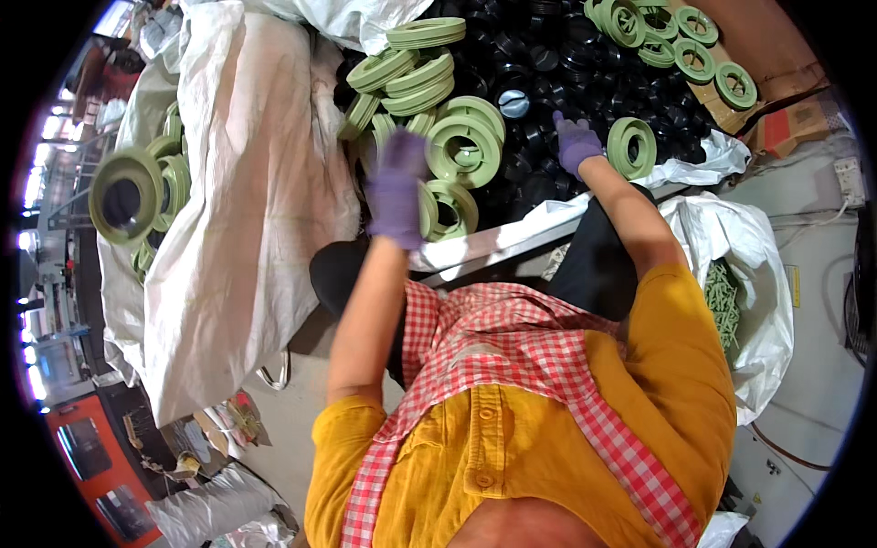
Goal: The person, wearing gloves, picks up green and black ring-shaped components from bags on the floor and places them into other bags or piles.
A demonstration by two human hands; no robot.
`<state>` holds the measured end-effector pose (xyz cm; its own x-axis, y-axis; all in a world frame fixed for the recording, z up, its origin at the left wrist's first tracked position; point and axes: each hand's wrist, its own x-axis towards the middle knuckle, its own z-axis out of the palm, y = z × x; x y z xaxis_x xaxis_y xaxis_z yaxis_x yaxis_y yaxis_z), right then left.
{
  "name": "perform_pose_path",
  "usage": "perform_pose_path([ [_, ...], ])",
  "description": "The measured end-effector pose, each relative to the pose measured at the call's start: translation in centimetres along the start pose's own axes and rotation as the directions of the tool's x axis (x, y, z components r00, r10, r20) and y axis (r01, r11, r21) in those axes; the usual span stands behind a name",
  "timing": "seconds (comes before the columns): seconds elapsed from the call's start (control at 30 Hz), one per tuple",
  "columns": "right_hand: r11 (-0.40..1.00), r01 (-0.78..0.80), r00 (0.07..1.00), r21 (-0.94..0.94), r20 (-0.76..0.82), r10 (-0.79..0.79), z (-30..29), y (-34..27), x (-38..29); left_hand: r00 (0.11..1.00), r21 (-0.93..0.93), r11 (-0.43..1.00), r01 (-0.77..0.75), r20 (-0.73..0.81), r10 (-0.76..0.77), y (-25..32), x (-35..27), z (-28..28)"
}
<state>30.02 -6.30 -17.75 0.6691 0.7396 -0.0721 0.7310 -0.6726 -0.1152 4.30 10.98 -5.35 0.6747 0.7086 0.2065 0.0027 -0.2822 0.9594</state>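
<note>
My left hand (pixel 399 188), in a purple glove, is blurred in front of a stack of pale green plastic rings (pixel 419 82). More green rings (pixel 466 151) lie right beside it; its fingers are too smeared to show a grip. My right hand (pixel 579 145), gloved in purple too, reaches down onto a heap of black plastic caps (pixel 541 147). Its palm side is hidden, so any cap under the fingers cannot be made out. Just to its right rests a single green ring (pixel 631 148). A shiny bluish-looking cap (pixel 513 104) lies between the hands, farther up the heap.
A large white woven sack (pixel 253 205) stands at left, with green rings (pixel 125 195) beyond it. Several green rings (pixel 694 60) lie by a cardboard box (pixel 774 41) at upper right. A metal edge (pixel 493 250) crosses before my knees. A white bag (pixel 760 329) at right holds small green pieces (pixel 721 305).
</note>
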Motion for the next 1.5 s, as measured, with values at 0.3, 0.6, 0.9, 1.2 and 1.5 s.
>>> perform_pose_path([
  [0.3, 0.975, -0.189, 0.934, -0.115, 0.287, 0.215, -0.7, 1.2, 0.1, 0.928, 0.803, 0.589, 0.091, 0.147, -0.344, -5.8, 0.9, 10.2],
  [0.6, 0.7, 0.331, 0.892, 0.633, -0.452, -0.013, -5.5, -3.9, -6.8, 0.96, -0.195, 0.942, 0.273, 0.117, -0.254, 3.9, -4.0, 6.0],
  [0.9, 0.095, 0.92, 0.336, 0.38, -0.641, -0.691, -11.1, -9.8, -15.3, 0.553, -0.295, 0.538, 0.79, 0.721, -0.418, 8.0, -7.7, 0.5],
  [1.2, 0.139, -0.183, 0.979, 0.973, 0.168, 0.113, -7.6, -10.4, -16.5, 0.878, -0.323, 0.831, 0.453, 0.323, -0.353, 4.9, -13.4, 4.4],
  [1.5, 0.266, 0.678, 0.629, 0.685, -0.354, -0.692, -9.0, -10.5, -17.1, 0.708, 0.024, 0.989, 0.143, 0.696, -0.119, 5.1, -9.6, 0.6],
])
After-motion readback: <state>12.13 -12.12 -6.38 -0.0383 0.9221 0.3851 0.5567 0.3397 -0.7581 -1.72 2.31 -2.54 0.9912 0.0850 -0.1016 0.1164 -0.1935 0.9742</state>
